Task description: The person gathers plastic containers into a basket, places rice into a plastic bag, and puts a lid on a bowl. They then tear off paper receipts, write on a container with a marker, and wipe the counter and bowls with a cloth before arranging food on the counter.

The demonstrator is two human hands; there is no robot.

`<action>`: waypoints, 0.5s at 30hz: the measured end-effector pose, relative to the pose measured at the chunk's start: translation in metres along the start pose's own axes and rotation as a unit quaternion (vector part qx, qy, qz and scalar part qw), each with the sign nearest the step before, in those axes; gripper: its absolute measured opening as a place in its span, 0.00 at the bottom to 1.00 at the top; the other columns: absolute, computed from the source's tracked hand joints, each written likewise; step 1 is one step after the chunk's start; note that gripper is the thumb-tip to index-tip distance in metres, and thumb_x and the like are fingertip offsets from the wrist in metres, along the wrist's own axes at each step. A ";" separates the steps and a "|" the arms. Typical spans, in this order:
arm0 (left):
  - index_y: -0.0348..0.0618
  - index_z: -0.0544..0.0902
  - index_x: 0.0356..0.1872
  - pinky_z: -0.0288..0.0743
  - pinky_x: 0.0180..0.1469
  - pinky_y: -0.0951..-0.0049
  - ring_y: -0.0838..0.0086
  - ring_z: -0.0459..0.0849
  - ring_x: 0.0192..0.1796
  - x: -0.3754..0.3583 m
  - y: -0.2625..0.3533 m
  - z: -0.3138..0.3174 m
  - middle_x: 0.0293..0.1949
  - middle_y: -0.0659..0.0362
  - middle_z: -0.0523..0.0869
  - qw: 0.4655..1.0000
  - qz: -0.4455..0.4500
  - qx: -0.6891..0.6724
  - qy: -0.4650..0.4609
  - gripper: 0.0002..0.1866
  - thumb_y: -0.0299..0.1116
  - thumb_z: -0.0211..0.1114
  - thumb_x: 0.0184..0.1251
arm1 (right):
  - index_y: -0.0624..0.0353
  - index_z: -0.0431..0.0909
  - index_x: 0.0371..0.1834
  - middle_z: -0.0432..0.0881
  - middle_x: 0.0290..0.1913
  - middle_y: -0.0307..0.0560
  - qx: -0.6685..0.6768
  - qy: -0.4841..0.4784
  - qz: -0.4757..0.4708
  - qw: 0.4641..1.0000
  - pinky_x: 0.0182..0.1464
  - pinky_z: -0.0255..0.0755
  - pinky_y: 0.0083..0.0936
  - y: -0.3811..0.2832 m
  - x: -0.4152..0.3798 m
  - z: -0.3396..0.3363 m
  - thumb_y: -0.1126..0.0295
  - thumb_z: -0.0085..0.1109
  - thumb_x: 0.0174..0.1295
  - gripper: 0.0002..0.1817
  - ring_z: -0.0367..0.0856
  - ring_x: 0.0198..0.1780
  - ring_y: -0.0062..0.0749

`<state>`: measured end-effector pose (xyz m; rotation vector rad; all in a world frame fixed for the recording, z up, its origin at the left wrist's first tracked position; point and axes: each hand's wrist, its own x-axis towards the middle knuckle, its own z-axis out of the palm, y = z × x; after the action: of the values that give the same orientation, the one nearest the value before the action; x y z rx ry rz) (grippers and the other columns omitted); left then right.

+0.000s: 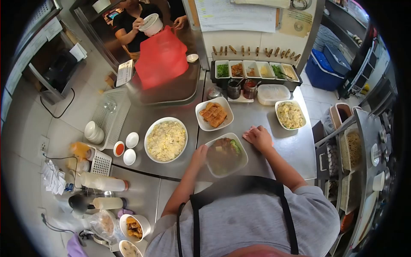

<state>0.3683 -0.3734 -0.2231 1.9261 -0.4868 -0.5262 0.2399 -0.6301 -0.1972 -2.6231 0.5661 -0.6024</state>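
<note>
My left hand [198, 157] grips the left edge of a square takeaway container [226, 168] in front of me. Its cover looks clear and cloudy, and brown and green food shows through. To the container's right, my right hand [259, 138] presses on the steel counter, its fingers bunched over what looks like a small pink cloth [248, 132], mostly hidden under them. Just beyond is a square white bowl of golden fried pieces [214, 115]. A round bowl of egg fried rice [166, 140] stands left of my left hand, and a square bowl of fried rice [290, 115] is at the right.
Topping trays [257, 70], dark jars [234, 88] and a lidded plastic box [273, 94] line the back. Small sauce dishes [129, 157], a basket [109, 115] and squeeze bottles [104, 181] are left. Across the pass, another person's hand holds a white tub [151, 25] by a red bag [160, 60].
</note>
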 end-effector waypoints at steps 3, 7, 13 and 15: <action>0.34 0.73 0.37 0.65 0.43 0.73 0.70 0.75 0.39 -0.011 0.007 0.002 0.34 0.53 0.78 0.999 0.019 0.003 0.028 0.20 0.43 0.43 0.62 | 0.53 0.76 0.24 0.73 0.26 0.48 0.069 0.025 0.004 0.997 0.33 0.69 0.32 -0.001 0.002 -0.003 0.63 0.56 0.47 0.07 0.73 0.30 0.41; 0.34 0.73 0.38 0.65 0.44 0.72 0.65 0.75 0.40 -0.010 -0.003 0.005 0.35 0.50 0.78 0.999 0.030 0.015 0.042 0.20 0.43 0.43 0.62 | 0.54 0.78 0.23 0.74 0.27 0.49 0.167 0.058 0.007 0.984 0.32 0.70 0.30 -0.006 0.010 -0.009 0.67 0.59 0.44 0.05 0.74 0.28 0.42; 0.35 0.73 0.39 0.66 0.44 0.68 0.57 0.75 0.42 -0.010 -0.001 0.006 0.36 0.45 0.77 0.996 0.032 0.053 0.065 0.19 0.42 0.43 0.62 | 0.53 0.78 0.20 0.76 0.28 0.46 0.008 -0.064 -0.019 0.998 0.33 0.69 0.31 0.002 0.030 -0.064 0.63 0.56 0.44 0.07 0.75 0.30 0.41; 0.35 0.73 0.37 0.66 0.42 0.68 0.57 0.75 0.41 -0.014 0.008 0.004 0.34 0.46 0.77 0.994 0.043 0.071 0.069 0.18 0.42 0.42 0.62 | 0.55 0.78 0.20 0.75 0.28 0.47 0.035 -0.067 -0.004 0.997 0.32 0.68 0.31 -0.010 0.034 -0.093 0.64 0.56 0.44 0.07 0.74 0.30 0.42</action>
<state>0.3536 -0.3712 -0.2150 2.0514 -0.5266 -0.3067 0.2266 -0.6632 -0.1045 -2.5768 0.4846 -0.4375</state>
